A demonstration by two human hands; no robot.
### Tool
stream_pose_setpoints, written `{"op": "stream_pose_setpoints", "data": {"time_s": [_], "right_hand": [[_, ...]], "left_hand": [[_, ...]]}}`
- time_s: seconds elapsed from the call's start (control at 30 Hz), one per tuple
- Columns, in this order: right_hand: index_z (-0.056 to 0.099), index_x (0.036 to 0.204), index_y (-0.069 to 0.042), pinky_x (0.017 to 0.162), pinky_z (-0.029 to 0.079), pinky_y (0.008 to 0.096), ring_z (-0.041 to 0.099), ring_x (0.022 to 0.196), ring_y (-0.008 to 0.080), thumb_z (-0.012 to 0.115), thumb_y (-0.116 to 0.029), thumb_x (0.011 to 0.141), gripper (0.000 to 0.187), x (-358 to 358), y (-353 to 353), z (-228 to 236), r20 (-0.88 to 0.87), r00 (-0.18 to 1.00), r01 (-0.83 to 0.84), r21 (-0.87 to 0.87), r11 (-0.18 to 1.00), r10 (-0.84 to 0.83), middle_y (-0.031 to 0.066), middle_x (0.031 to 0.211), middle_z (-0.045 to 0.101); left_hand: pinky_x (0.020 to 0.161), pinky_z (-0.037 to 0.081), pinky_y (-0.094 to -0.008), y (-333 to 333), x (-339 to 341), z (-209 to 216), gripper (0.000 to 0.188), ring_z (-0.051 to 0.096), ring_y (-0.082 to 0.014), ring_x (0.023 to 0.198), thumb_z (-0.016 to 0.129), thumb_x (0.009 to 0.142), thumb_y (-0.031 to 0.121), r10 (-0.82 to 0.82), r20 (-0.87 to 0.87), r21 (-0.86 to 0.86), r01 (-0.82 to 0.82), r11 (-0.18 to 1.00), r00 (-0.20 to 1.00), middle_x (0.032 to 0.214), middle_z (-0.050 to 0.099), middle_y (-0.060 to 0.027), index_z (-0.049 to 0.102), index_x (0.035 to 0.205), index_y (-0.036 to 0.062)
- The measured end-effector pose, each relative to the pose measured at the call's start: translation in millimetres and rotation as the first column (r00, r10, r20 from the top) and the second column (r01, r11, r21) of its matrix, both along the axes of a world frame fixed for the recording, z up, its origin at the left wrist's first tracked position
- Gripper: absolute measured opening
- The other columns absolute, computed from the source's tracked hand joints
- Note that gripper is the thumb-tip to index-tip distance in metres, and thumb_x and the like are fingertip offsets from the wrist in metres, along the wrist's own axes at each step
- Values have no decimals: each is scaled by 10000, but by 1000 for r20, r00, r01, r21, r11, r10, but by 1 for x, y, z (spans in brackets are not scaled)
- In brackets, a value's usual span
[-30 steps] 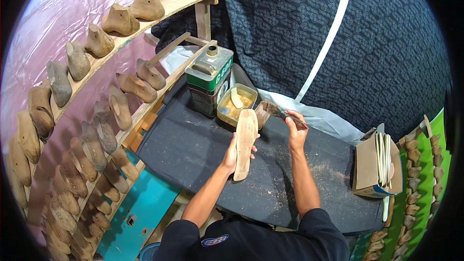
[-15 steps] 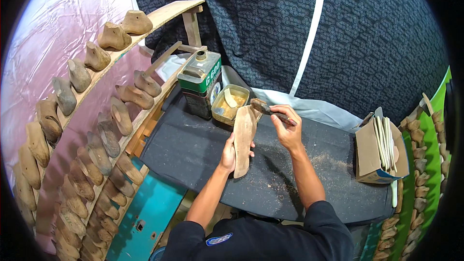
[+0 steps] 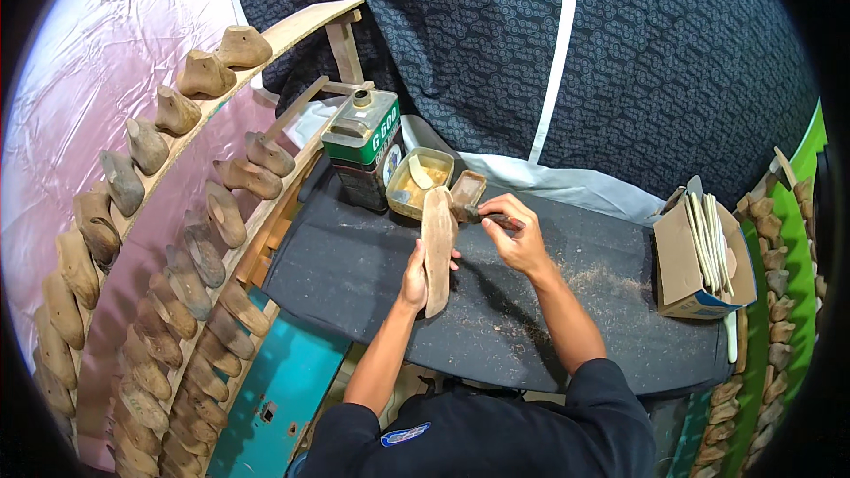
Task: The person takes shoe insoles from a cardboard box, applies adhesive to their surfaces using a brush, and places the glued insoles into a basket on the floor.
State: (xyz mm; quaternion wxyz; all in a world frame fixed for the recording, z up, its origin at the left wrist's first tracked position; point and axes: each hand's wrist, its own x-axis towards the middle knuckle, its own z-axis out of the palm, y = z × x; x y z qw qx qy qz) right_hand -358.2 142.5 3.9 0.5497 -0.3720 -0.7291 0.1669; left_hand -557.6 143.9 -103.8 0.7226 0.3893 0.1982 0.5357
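Observation:
My left hand point(image 3: 413, 279) is closed round the side of a wooden shoe last point(image 3: 437, 252), held tilted with its long sole face up. Its fingertips show at the far side. In my right hand point(image 3: 516, 235) is a brush point(image 3: 490, 216) with a dark handle, held between thumb and fingers. The brush's dark head meets the right edge of the last near its upper end; the exact contact is hard to make out. Just beyond the last stand a yellowish plastic tub point(image 3: 409, 204), with a pale curved piece in it, and a small rectangular tray point(image 3: 469, 186).
A green and black metal can point(image 3: 361, 146) stands left of the tub. Racks with several shoe lasts point(image 3: 142, 146) rise on the left. On the right, a cardboard box point(image 3: 686, 257) holds pale strips. Dust and shavings lie on the dark table cover point(image 3: 580, 274).
My right hand has come down and left, bringing the brush head from the last's top end to its right edge. The small tray is now uncovered. The view has shifted slightly.

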Motion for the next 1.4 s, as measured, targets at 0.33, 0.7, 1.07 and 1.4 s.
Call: {"op": "stream_pose_setpoints", "data": {"time_s": [0.33,0.7,1.07,1.4], "right_hand": [[634,952,23,707,483,243,605,784,111,620,19,835,118,4,7,26,-131,990,54,-21,998,-56,71,891,623],[647,898,16,723,466,257,577,792,113,625,-2,816,86,1,-11,-10,-144,989,15,-193,981,-43,59,876,621],[637,900,21,692,466,254,582,763,111,621,-18,831,81,0,-16,0,-172,982,58,-137,989,-81,60,835,613],[639,893,23,702,468,282,596,797,177,631,26,797,96,-28,-52,-28,-95,995,-44,-120,992,32,106,901,632]], "left_hand": [[775,510,-324,-9,2,0,636,633,-191,792,217,1042,505,-46,-55,11,47,999,997,972,657,-148,516,1255,-13],[740,547,-338,-14,-8,-2,640,663,-229,781,213,1042,503,-53,54,-42,55,998,997,966,663,-181,510,1262,-19],[789,562,-363,-22,-3,6,688,677,-277,888,182,1037,517,-22,0,-1,22,1000,1000,1059,657,-220,456,1329,-42],[1019,451,-404,-19,-4,7,641,589,-287,1154,226,1045,482,113,165,-69,-103,992,980,1301,564,-164,399,1403,-21]]}}
